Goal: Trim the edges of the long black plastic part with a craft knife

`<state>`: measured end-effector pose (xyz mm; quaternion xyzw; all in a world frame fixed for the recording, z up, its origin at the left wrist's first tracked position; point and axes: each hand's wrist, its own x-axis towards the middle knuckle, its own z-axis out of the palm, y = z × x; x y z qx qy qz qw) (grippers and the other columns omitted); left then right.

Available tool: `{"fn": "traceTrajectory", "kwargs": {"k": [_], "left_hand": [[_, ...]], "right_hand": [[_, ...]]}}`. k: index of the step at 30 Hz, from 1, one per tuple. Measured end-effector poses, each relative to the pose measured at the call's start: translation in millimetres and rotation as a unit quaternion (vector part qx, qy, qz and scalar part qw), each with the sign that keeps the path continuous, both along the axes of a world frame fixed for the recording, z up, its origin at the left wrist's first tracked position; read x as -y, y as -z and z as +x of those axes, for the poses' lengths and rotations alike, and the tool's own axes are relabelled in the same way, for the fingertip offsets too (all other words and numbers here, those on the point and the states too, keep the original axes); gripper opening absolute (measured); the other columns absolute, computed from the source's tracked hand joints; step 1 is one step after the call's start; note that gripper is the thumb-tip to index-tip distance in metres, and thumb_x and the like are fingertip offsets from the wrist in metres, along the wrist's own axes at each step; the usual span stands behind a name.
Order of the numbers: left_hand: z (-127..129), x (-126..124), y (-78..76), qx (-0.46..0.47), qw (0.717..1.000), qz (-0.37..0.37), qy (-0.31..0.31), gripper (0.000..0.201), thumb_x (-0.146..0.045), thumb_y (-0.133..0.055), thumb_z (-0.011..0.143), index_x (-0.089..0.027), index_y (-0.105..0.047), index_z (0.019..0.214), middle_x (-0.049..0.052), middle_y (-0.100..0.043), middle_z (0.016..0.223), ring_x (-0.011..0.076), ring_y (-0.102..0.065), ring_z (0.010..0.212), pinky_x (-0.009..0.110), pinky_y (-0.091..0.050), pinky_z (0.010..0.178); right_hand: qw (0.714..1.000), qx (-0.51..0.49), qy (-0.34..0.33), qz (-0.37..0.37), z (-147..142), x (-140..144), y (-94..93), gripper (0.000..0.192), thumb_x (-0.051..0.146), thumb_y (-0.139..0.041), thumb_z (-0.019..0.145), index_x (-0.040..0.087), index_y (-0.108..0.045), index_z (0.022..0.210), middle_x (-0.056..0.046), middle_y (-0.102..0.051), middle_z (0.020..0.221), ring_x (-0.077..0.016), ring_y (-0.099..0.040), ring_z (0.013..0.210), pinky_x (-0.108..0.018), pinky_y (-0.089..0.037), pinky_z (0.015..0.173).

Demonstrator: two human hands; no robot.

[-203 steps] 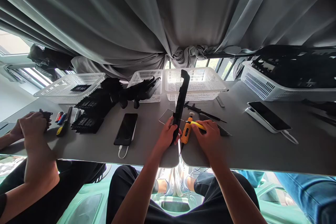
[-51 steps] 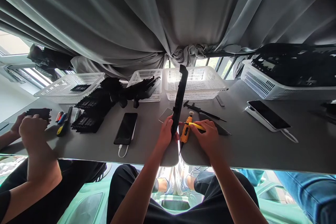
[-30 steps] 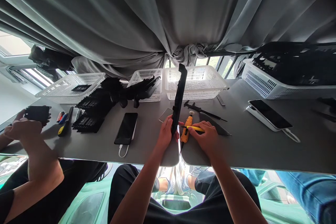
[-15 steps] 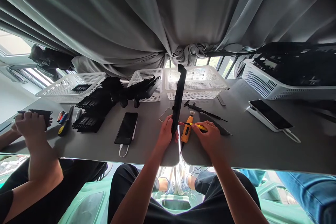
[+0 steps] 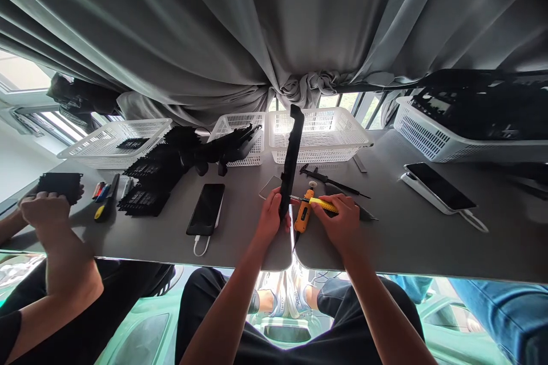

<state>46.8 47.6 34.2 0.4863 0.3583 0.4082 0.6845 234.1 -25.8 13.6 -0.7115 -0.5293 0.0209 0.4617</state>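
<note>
A grey curtain (image 5: 171, 28) is hanging beyond both hands, and the grey worktop (image 5: 240, 239) is stretching below it in 2 panels, the seam passing just right of the left hand (image 5: 270, 214). 4 white baskets (image 5: 321, 154) are standing along its far side: 2 beyond the hands, 1 well to the left of the left hand, and 1 well to the right of the right hand (image 5: 341, 218). Slotted black parts (image 5: 154, 174) are lying left of the left hand, too merged to count. Farther left, a co-worker's 2 hands (image 5: 47, 208) are holding 1 black piece (image 5: 60, 183).

1 long black part (image 5: 294, 142) is rising from the left hand, which is closing its fingers around the lower end. 2 phones are resting near the hands: 1 dark phone (image 5: 206, 211) left of the left hand, 1 propped phone (image 5: 440, 187) right of the right hand. 1 caliper (image 5: 331, 179) is lying just beyond the right hand, and 1 orange tool (image 5: 303, 214) is lying between the hands. The right hand is pinching 1 yellow-handled tool (image 5: 324, 204), pointing it toward the left hand; whether its tip is touching the part, I cannot tell.
</note>
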Motion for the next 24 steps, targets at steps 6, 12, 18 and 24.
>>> {"fn": "traceTrajectory", "kwargs": {"k": [6,12,18,24], "left_hand": [[-0.3,-0.4,0.6,-0.006,1.000,-0.007,-0.006,0.058,-0.067,-0.060,0.099,-0.020,-0.058,0.133,-0.002,-0.070,0.070,0.0142,-0.055,0.041,0.028,-0.045,0.038],[0.0,-0.2,-0.8,0.015,1.000,-0.006,-0.004,0.053,-0.064,-0.060,0.099,-0.020,-0.059,0.129,0.006,-0.080,0.097,0.0116,-0.056,0.042,0.028,-0.044,0.038],[-0.4,-0.1,1.0,0.005,1.000,-0.004,-0.007,0.056,-0.065,-0.058,0.100,-0.019,-0.057,0.133,-0.003,-0.068,0.068,0.0142,-0.055,0.042,0.027,-0.044,0.039],[0.6,-1.7,3.1,0.008,1.000,-0.012,-0.008,0.060,-0.066,-0.060,0.099,-0.019,-0.056,0.135,-0.004,-0.066,0.065,0.0135,-0.055,0.041,0.026,-0.043,0.040]], "right_hand": [[1.000,0.015,0.005,0.013,-0.7,-2.6,5.4,0.041,0.062,-0.066,0.096,0.025,-0.081,0.092,-0.007,-0.079,0.097,-0.0296,-0.068,0.098,-0.046,-0.040,0.095],[0.999,0.028,-0.025,0.003,-4.7,-1.0,3.0,0.031,0.055,-0.069,0.093,0.026,-0.079,0.088,-0.005,-0.078,0.094,-0.0288,-0.068,0.096,-0.046,-0.039,0.095],[1.000,-0.018,-0.017,0.002,-1.3,-0.3,-0.1,0.037,0.058,-0.065,0.099,0.024,-0.079,0.098,-0.009,-0.078,0.101,-0.0312,-0.065,0.105,-0.046,-0.045,0.094],[0.999,-0.028,-0.018,-0.010,-0.1,-1.1,0.7,0.040,0.061,-0.066,0.098,0.024,-0.080,0.094,-0.010,-0.078,0.099,-0.0312,-0.065,0.102,-0.046,-0.047,0.094]]}}
